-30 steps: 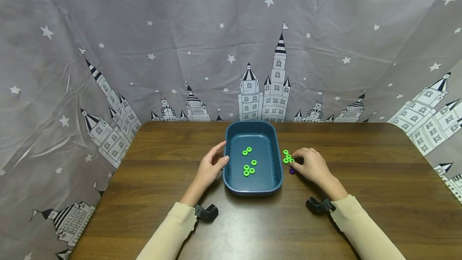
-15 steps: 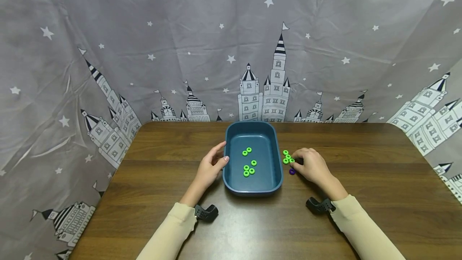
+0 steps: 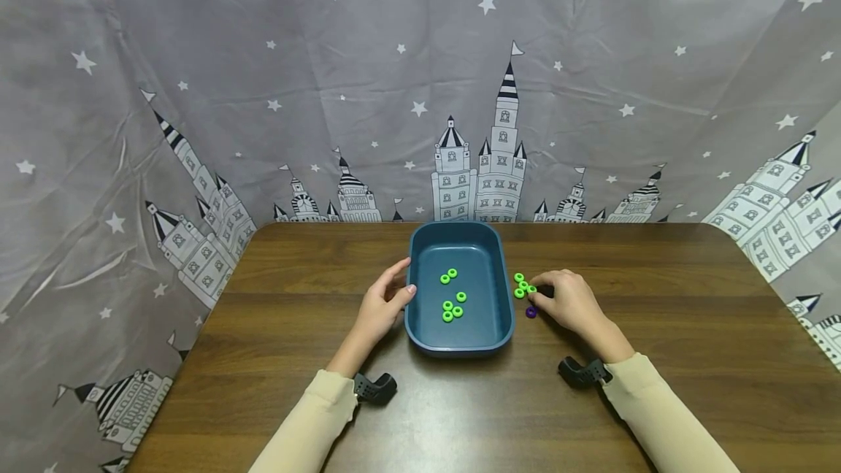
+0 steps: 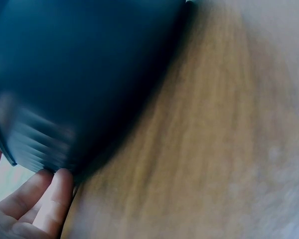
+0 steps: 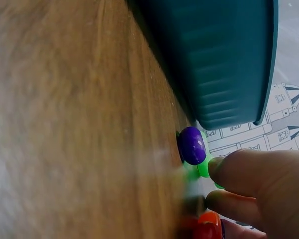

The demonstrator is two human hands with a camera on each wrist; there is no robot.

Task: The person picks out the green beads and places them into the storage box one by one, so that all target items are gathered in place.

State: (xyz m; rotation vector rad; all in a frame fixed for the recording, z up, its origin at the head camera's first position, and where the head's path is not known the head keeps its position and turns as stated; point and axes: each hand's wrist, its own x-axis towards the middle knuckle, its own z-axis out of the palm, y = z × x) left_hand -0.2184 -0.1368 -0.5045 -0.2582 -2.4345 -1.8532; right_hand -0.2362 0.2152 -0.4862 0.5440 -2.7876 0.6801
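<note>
My left hand [image 3: 381, 303] holds the left side of a deep blue rectangular container [image 3: 482, 290], thumb at the rim and fingers against the outer wall; the left wrist view has those fingertips [image 4: 61, 186] on the wall. Several bright green rings [image 3: 458, 312] lie inside. To its right, my right hand [image 3: 570, 303] pinches a green ring [image 3: 531, 289] between thumb and index finger. A few more green rings [image 3: 520, 293] touch or nearly touch that one. Just below sits a purple ring [image 3: 531, 312], glossy and rounded in the right wrist view.
The brown wooden table [image 3: 296, 356] backs onto a grey curtain [image 3: 368, 130] printed with castles and stars. In the right wrist view, a red-orange piece [image 5: 209, 226] shows beneath the right hand's fingers. A black wrist camera [image 3: 377, 388] is strapped to the left wrist.
The green ring at my right fingertips has shifted very slightly away from me. The left hand and container stay put; the head view has shifted a little.
</note>
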